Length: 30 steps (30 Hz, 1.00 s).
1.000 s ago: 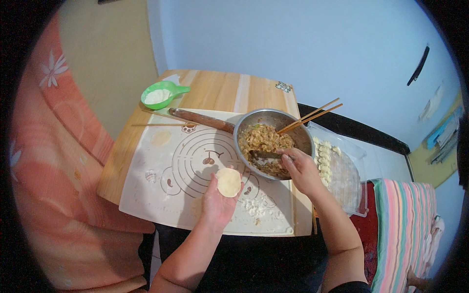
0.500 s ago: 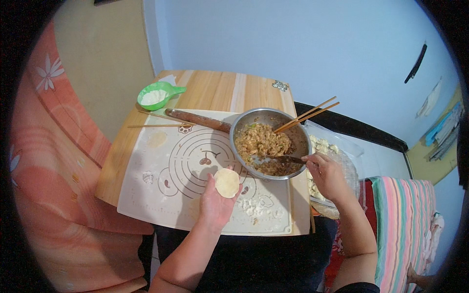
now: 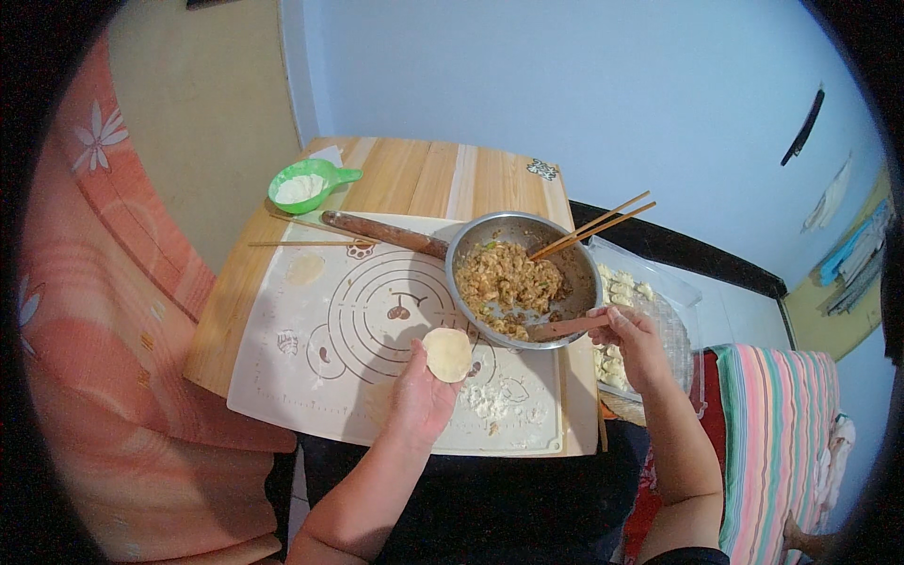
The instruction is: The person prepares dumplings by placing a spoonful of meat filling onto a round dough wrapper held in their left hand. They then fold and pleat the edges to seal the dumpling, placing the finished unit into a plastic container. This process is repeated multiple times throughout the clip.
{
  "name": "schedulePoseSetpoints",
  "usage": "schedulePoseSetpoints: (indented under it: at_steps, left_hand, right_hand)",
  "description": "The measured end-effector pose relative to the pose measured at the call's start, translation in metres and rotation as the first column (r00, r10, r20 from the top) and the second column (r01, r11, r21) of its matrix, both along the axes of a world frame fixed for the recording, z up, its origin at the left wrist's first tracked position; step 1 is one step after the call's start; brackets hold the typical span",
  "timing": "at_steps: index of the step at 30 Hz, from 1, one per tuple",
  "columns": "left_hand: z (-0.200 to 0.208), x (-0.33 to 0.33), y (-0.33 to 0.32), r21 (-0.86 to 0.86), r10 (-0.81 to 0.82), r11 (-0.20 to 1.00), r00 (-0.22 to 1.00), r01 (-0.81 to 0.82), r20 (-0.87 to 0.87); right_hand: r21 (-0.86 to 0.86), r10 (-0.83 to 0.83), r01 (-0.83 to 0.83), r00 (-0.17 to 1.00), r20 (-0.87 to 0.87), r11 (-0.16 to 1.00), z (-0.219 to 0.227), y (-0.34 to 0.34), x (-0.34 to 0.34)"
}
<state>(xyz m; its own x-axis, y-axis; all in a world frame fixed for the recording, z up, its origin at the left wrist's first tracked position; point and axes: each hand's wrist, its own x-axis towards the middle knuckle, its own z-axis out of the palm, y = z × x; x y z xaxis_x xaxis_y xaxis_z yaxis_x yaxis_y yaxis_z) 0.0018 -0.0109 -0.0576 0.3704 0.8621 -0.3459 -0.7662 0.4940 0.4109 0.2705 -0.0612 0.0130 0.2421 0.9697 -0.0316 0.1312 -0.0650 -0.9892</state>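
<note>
A round, pale dumpling wrapper [image 3: 447, 355] rests on the fingers of my left hand [image 3: 422, 400], held over the near part of the white dough mat [image 3: 311, 400]. My right hand [image 3: 633, 341] grips a flat brown wooden spatula [image 3: 568, 327] by its end, at the near right rim of a steel bowl [image 3: 454, 247]. The spatula's far end dips into the minced filling [image 3: 511, 275] in the bowl; some filling is by its tip. A pair of chopsticks [image 3: 595, 226] leans in the bowl and sticks out to the right.
A rolling pin [image 3: 384, 233] lies left of the bowl. Another wrapper [image 3: 304, 269] and thin sticks [image 3: 306, 244] are on the mat's far left. A green scoop of flour [image 3: 301, 188] stands behind them. Dumplings [image 3: 612, 365] fill a clear tray right of the table [image 3: 405, 184].
The spatula has turned in my right hand, showing a lighter face, and its tip has moved toward the bowl's near side. My left hand with the wrapper has shifted slightly right.
</note>
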Motion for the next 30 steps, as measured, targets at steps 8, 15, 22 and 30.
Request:
schedulePoseSetpoints:
  at_steps: [8, 15, 22, 30]
  left_hand:
    - [0.006, 0.0, -0.002, -0.003, 0.003, 1.0, 1.0, -0.003, -0.011]
    - [0.009, -0.002, -0.005, 0.046, -0.015, 0.999, 0.999, 0.013, 0.029]
    - [0.016, -0.004, -0.009, 0.116, -0.09, 0.991, 0.984, 0.072, 0.153]
    - [0.02, -0.002, -0.016, 0.191, -0.14, 0.976, 0.973, 0.104, 0.183]
  right_hand:
    - [0.014, -0.208, 0.216, 0.956, -0.205, 0.976, -0.006, 0.001, 0.011]
    - [-0.023, -0.252, 0.258, 0.918, -0.306, 0.966, -0.006, -0.001, 0.012]
    - [0.008, -0.223, 0.25, 0.879, -0.421, 0.968, 0.002, -0.005, 0.006]
    - [0.166, -0.07, 0.126, 0.948, -0.31, 0.978, 0.011, -0.038, -0.057]
